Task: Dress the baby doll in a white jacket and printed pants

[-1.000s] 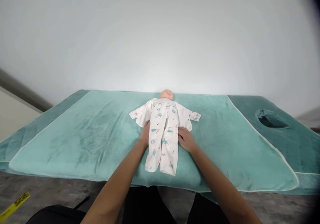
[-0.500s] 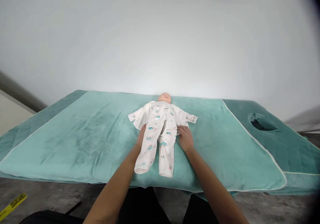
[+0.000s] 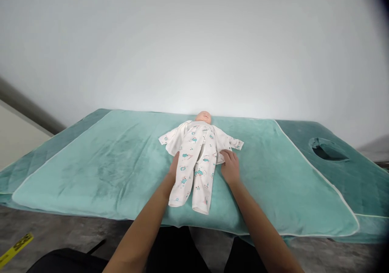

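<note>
Skewed layers could result on the baby doll (image 3: 203,117)

The baby doll is laid face up on the teal bed cover (image 3: 261,179), with its head set near the wall (image 3: 194,54). Its body is hidden by printed baby trousers (image 3: 191,159), whose legs are stretched toward the cover's front edge. A white baby jacket (image 3: 221,139) is spread beneath them, with both sleeves pointed outward.

The left hand (image 3: 174,166) is placed against the outer side of one trouser leg; its fingertips are covered by fabric, so whether anything is gripped cannot be told. The right hand (image 3: 230,165) is rested with bent fingers at the jacket's lower edge, touching it; a firm pinch cannot be confirmed.

If the trousers were tugged from one side only, the waist could be twisted off the doll's midline. If jacket fabric were caught along with trouser fabric, the hem could be bunched underneath. With a hard pull, the doll could be dragged toward the front edge, since nothing is seen holding it in place. No feet are seen at the cuffs, so limb position could be misjudged.
</note>
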Demonstrator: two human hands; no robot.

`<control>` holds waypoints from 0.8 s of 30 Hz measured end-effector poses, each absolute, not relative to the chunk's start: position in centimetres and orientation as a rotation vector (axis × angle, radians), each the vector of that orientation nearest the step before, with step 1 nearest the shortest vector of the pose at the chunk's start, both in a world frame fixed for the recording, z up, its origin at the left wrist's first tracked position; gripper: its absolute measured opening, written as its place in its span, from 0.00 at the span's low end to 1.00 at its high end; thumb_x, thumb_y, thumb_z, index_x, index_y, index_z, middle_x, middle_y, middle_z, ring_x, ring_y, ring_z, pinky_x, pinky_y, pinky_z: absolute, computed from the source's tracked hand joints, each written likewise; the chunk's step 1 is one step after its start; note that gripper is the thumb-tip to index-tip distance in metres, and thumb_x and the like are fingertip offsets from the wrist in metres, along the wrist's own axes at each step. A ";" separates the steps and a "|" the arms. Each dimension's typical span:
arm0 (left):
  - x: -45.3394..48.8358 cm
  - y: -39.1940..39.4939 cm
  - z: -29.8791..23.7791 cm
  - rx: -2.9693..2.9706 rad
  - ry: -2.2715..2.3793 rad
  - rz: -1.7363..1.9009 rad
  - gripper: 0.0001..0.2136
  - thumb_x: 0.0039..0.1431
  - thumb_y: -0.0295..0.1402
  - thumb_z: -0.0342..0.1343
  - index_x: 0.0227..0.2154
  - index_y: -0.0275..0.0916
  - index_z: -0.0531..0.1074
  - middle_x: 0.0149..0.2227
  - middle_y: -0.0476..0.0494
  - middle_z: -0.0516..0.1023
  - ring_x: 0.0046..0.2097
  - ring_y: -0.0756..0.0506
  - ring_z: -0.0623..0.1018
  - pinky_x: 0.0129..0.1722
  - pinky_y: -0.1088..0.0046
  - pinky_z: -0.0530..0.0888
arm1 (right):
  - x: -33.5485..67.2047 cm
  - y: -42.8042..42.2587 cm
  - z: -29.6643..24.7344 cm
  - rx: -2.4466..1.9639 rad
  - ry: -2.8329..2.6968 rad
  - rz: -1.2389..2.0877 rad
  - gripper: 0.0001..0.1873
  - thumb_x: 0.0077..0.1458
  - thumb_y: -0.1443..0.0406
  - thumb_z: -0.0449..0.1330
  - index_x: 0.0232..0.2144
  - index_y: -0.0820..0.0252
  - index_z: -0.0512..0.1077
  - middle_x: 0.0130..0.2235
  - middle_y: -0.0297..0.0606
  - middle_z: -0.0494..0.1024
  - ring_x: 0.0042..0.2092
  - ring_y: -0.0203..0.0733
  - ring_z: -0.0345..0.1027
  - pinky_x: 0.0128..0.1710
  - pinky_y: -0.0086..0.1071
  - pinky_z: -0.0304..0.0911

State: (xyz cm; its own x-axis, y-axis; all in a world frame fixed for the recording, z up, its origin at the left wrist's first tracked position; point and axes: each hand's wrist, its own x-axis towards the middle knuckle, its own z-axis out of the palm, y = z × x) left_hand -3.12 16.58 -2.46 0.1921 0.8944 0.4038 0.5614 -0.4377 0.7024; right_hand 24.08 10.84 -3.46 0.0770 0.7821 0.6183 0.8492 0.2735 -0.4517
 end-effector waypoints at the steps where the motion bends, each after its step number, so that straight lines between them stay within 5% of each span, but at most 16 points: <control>1: -3.2 16.6 -2.2 2.085 1.392 1.129 0.10 0.69 0.36 0.51 0.37 0.35 0.73 0.37 0.45 0.78 0.39 0.48 0.78 0.42 0.66 0.77 | 24.0 11.0 -3.5 -1.544 -1.664 -0.102 0.28 0.49 0.79 0.49 0.50 0.60 0.72 0.54 0.48 0.74 0.57 0.54 0.63 0.56 0.48 0.59; 4: -3.4 16.6 -1.4 2.136 1.473 1.115 0.12 0.69 0.34 0.50 0.30 0.37 0.71 0.34 0.43 0.77 0.40 0.45 0.77 0.44 0.62 0.75 | 24.2 11.3 -3.7 -1.590 -1.604 -0.086 0.28 0.48 0.79 0.50 0.50 0.61 0.71 0.55 0.50 0.73 0.57 0.55 0.62 0.57 0.48 0.59; 7: -3.7 16.3 -1.1 2.183 1.538 1.109 0.12 0.66 0.32 0.50 0.25 0.40 0.68 0.33 0.39 0.77 0.40 0.40 0.76 0.45 0.58 0.73 | 24.8 11.1 -3.9 -1.466 -1.594 -0.117 0.24 0.46 0.81 0.48 0.40 0.57 0.74 0.48 0.43 0.78 0.52 0.49 0.67 0.55 0.45 0.59; 16: -4.7 14.2 -1.9 2.230 1.705 1.092 0.06 0.59 0.29 0.52 0.29 0.42 0.73 0.38 0.38 0.80 0.45 0.35 0.76 0.45 0.58 0.70 | 25.8 10.5 -3.9 -1.362 -1.451 -0.247 0.16 0.44 0.80 0.48 0.21 0.57 0.67 0.24 0.32 0.72 0.35 0.42 0.65 0.45 0.38 0.56; 24: -5.5 13.5 -2.0 2.019 1.878 1.239 0.11 0.55 0.24 0.46 0.26 0.42 0.71 0.32 0.42 0.77 0.41 0.40 0.76 0.44 0.61 0.73 | 25.6 10.6 -3.6 -1.371 -1.464 -0.200 0.15 0.41 0.79 0.48 0.20 0.57 0.67 0.23 0.31 0.72 0.32 0.40 0.65 0.48 0.40 0.56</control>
